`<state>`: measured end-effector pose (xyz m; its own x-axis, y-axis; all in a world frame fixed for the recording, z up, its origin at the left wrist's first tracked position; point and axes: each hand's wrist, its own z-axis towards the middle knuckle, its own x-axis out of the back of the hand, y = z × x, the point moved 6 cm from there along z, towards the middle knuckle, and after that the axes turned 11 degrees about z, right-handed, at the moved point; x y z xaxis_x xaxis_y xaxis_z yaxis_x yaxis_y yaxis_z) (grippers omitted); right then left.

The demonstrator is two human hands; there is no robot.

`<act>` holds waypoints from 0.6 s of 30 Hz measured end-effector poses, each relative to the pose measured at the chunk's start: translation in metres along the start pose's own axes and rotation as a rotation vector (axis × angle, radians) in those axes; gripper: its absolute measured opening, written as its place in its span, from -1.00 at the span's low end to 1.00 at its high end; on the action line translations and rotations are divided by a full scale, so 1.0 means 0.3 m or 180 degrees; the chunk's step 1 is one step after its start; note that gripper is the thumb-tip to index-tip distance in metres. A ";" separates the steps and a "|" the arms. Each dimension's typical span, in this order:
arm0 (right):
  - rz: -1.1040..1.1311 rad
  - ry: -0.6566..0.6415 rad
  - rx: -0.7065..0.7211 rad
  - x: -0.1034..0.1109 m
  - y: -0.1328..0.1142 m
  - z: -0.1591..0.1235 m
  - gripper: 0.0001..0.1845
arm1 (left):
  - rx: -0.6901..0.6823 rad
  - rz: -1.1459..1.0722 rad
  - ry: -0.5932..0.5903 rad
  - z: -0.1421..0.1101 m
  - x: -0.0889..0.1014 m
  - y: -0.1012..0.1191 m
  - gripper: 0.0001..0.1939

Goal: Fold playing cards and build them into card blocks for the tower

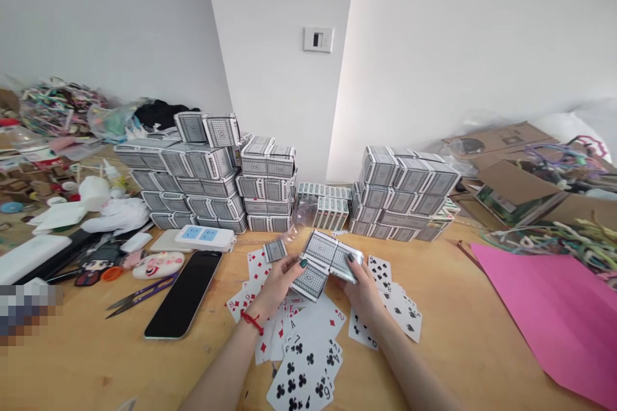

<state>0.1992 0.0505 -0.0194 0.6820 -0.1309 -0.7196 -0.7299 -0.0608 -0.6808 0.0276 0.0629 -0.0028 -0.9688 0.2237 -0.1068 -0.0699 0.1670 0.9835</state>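
A block covered in grey-patterned playing card backs (321,250) is held tilted between my two hands, above the table. My left hand (279,279) grips its left side, thumb on the top face. On the right edge, my right hand (361,282) presses with its thumb, the fingers hidden underneath. Loose playing cards (308,366) lie face up in overlapping fans below and beside the hands, clubs in front, diamonds to the left and spades (407,314) to the right. One small card piece (274,250) shows its back just past my left hand.
Stacked card-covered blocks (207,164) stand at the back left, with another stack (405,186) at the back right. A phone (186,295), scissors (142,295) and a power strip (207,237) lie left. Pink paper (554,321) and cardboard boxes (520,186) are right.
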 end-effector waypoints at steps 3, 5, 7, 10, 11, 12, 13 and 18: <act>0.0020 -0.0328 -0.0049 -0.027 0.008 -0.006 -0.41 | -0.0091 -0.0326 -0.0144 -0.006 -0.035 0.008 -0.47; -0.0073 -0.0363 -0.0026 -0.031 0.009 -0.010 -0.35 | -0.0208 -0.0447 -0.0305 -0.008 -0.049 0.018 -0.42; -0.0195 -0.0350 0.0025 -0.032 0.006 -0.013 -0.33 | -0.0325 -0.0419 -0.0346 -0.007 -0.050 0.026 -0.44; -0.0506 -0.0374 0.0125 -0.041 -0.004 -0.021 -0.34 | -0.0327 -0.0214 -0.0226 0.000 -0.042 0.020 -0.49; -0.0616 -0.0396 0.0159 -0.046 -0.007 -0.025 -0.34 | -0.0298 -0.0144 -0.0180 0.002 -0.041 0.015 -0.50; -0.0714 -0.0411 0.0205 -0.052 -0.010 -0.029 -0.34 | -0.0275 -0.0082 -0.0130 0.003 -0.040 0.009 -0.51; -0.0787 -0.0418 0.0249 -0.058 -0.012 -0.033 -0.34 | -0.0265 -0.0036 -0.0084 0.004 -0.039 0.004 -0.52; -0.0716 -0.0509 0.0216 -0.071 0.007 -0.041 -0.33 | -0.0341 -0.0098 0.0209 0.005 -0.038 -0.011 -0.52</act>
<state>0.1826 0.0408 -0.0038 0.8290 0.0366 -0.5581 -0.5583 -0.0036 -0.8296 0.0392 0.0612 -0.0051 -0.9790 0.1561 -0.1310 -0.1216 0.0686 0.9902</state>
